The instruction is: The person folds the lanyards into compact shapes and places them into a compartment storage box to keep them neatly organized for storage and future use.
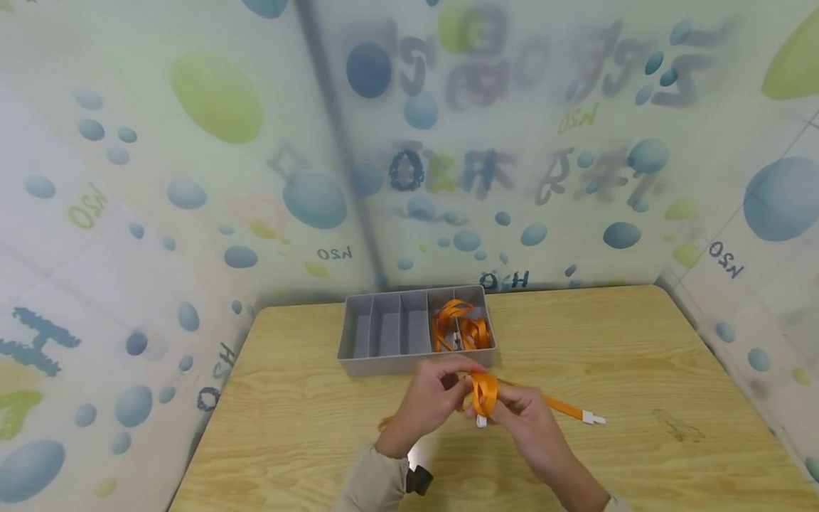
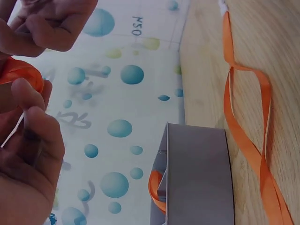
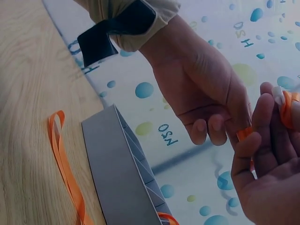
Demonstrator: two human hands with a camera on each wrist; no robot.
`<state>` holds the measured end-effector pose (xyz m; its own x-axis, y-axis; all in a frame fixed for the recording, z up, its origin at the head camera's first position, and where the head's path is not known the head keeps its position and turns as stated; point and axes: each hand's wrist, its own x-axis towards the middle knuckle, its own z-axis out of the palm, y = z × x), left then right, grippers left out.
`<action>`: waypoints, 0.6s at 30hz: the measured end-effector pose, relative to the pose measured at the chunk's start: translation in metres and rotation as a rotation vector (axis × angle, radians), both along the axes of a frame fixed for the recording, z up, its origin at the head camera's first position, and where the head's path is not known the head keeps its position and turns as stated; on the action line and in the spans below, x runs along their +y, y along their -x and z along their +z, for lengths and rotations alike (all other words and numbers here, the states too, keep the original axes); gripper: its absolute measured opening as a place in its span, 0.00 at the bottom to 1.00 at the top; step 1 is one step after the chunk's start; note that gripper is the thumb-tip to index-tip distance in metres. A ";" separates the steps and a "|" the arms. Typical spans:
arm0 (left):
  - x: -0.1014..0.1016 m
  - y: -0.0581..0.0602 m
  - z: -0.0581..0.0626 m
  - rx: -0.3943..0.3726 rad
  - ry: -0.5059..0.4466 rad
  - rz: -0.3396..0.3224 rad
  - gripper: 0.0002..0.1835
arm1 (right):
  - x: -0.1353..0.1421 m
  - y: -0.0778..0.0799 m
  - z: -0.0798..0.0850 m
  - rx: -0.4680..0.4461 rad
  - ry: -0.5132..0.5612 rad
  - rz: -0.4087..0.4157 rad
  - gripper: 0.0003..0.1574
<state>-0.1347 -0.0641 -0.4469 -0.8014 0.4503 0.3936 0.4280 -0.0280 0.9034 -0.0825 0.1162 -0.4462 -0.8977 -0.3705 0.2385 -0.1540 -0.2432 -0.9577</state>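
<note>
Above the table, in front of the box, both hands hold a coiled orange lanyard [image 1: 485, 393]. The left hand [image 1: 430, 400] pinches the coil at its upper left, thumb and fingertips against the loops. From the other side, the right hand [image 1: 534, 432] grips it with curled fingers. A white clip [image 3: 277, 96] pokes out of the coil by the right fingers. Beneath the hands, another orange lanyard [image 2: 262, 103] lies stretched out on the table, its white end piece [image 1: 591, 417] pointing right. The hands hide its middle in the head view.
A grey divided box [image 1: 377, 366] stands at the table's back edge. Orange lanyards [image 1: 475, 333] lie in its right compartments. Printed curtains [image 1: 409, 213] surround the wooden table [image 1: 640, 355]. A dark band [image 3: 117, 35] is on the left sleeve.
</note>
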 end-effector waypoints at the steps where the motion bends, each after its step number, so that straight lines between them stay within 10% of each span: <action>1: 0.001 -0.001 0.000 -0.008 0.024 0.016 0.10 | 0.001 0.001 -0.001 0.004 -0.008 -0.012 0.17; 7: 0.005 -0.006 -0.003 -0.049 0.116 0.079 0.09 | 0.007 0.005 -0.004 -0.004 -0.044 -0.090 0.19; 18: 0.010 -0.011 -0.006 0.176 0.313 0.146 0.09 | 0.014 0.015 -0.010 0.026 -0.083 -0.139 0.17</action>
<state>-0.1238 -0.0543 -0.4533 -0.7984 0.4565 0.3925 0.5562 0.3098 0.7711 -0.0974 0.1305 -0.4561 -0.9356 -0.2627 0.2357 -0.2055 -0.1378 -0.9689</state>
